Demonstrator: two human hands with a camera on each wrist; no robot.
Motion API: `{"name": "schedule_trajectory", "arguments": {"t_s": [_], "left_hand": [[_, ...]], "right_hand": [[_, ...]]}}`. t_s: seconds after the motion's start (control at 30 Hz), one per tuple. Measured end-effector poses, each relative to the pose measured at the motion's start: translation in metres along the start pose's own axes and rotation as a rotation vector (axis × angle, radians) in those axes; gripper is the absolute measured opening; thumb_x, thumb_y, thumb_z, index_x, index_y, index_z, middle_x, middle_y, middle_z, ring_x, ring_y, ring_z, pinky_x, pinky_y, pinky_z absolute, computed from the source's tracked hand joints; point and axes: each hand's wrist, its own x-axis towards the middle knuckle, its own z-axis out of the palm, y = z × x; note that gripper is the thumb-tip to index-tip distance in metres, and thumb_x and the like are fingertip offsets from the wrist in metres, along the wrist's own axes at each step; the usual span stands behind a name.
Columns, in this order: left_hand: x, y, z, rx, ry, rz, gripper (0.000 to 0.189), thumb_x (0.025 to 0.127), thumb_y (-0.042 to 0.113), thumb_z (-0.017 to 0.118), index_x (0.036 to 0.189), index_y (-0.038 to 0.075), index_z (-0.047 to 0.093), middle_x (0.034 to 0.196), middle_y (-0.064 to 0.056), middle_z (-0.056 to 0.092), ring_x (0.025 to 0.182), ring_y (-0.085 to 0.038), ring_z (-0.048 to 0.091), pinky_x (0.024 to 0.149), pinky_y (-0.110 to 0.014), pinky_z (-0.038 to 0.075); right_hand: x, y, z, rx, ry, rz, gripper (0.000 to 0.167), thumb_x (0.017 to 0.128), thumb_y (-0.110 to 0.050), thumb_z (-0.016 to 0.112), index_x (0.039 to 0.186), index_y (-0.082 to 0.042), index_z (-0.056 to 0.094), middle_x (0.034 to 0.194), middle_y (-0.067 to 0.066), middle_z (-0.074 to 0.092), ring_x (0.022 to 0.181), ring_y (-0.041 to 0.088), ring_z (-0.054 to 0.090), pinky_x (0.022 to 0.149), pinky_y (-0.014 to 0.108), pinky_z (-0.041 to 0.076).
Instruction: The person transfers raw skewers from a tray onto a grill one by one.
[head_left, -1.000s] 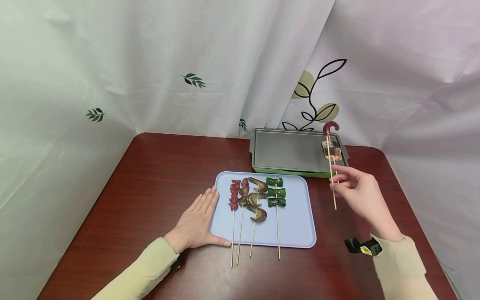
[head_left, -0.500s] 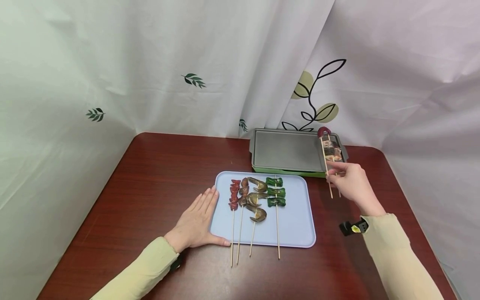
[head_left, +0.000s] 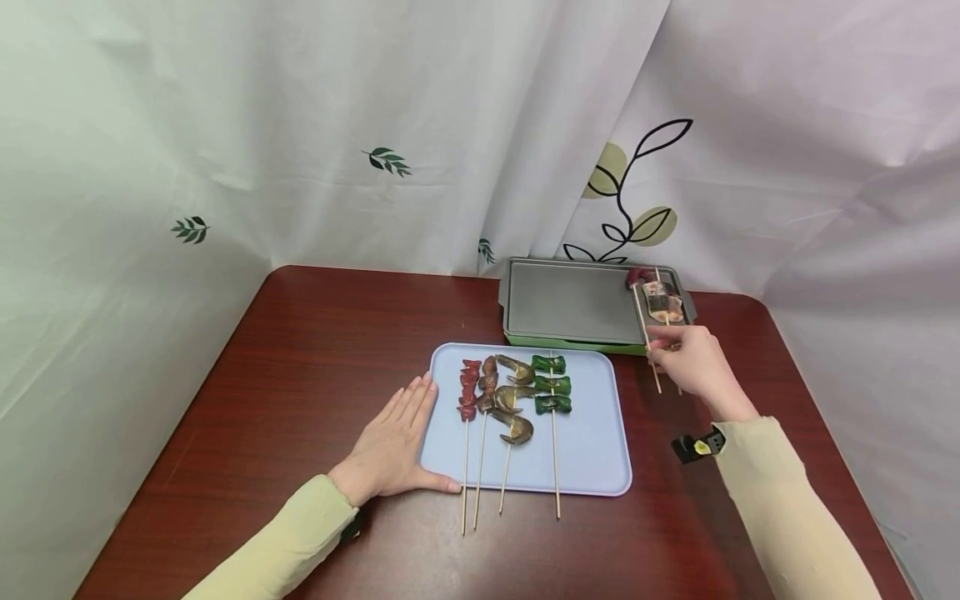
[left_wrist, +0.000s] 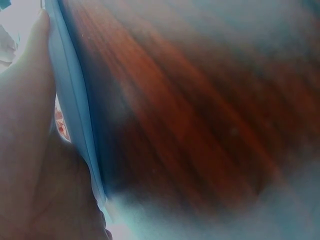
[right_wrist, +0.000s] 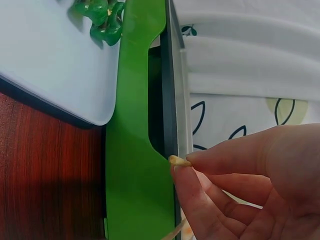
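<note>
My right hand (head_left: 699, 362) pinches the wooden stick of a skewer whose dark red, curled tentacle piece (head_left: 640, 276) lies over the right part of the grey griddle (head_left: 573, 302). Thumb and fingertip meet on the stick's end (right_wrist: 179, 161) in the right wrist view, in front of the griddle's green side (right_wrist: 135, 175). Just right of the tentacle, a skewer of fish chunks (head_left: 664, 302) lies on the griddle, its stick partly hidden by the hand. My left hand (head_left: 390, 442) rests with straight fingers along the left edge of the pale blue tray (head_left: 592, 454).
On the tray lie skewers of red pieces (head_left: 468, 387), brown pieces (head_left: 488, 382), olive-brown curved pieces (head_left: 514, 397) and green pieces (head_left: 552, 385). Their sticks overhang the near edge. Behind the dark red wooden table (head_left: 337, 317) hangs a white curtain (head_left: 300, 125).
My right hand has moved left and lowered the tentacle skewer, which crossed over the fish skewer before and now lies left of it. The left hand has stayed on the tray.
</note>
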Motion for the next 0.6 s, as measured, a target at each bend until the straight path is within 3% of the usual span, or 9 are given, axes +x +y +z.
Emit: {"name": "schedule_trajectory", "arguments": {"t_s": [0.27, 0.47, 0.6], "left_hand": [[-0.0005, -0.0005, 0.0018, 0.004, 0.029, 0.014, 0.144, 0.065, 0.099, 0.051, 0.156, -0.01, 0.024, 0.164, -0.025, 0.02, 0.152, -0.036, 0.017, 0.121, -0.046, 0.019], [-0.0006, -0.0006, 0.0023, -0.001, 0.036, 0.016, 0.144, 0.066, 0.098, 0.05, 0.156, -0.01, 0.024, 0.164, -0.025, 0.021, 0.152, -0.036, 0.018, 0.121, -0.046, 0.02], [-0.0006, -0.0018, 0.0064, -0.007, 0.041, 0.007, 0.145, 0.065, 0.101, 0.045, 0.157, -0.008, 0.023, 0.165, -0.024, 0.019, 0.152, -0.034, 0.016, 0.122, -0.045, 0.018]], "right_hand": [[0.0028, 0.0019, 0.0041, 0.008, -0.014, 0.005, 0.037, 0.098, -0.003, 0.058, 0.132, 0.01, 0.063, 0.096, 0.021, 0.074, 0.082, 0.028, 0.074, 0.057, 0.027, 0.054], [0.0011, 0.0029, 0.0045, 0.03, -0.028, 0.018, 0.042, 0.098, -0.01, 0.063, 0.136, 0.008, 0.059, 0.101, 0.022, 0.074, 0.086, 0.035, 0.074, 0.043, 0.034, 0.048], [-0.0014, 0.0015, 0.0042, 0.016, 0.018, -0.014, 0.045, 0.097, -0.014, 0.068, 0.135, 0.008, 0.06, 0.101, 0.02, 0.074, 0.08, 0.029, 0.073, 0.04, 0.035, 0.045]]}}
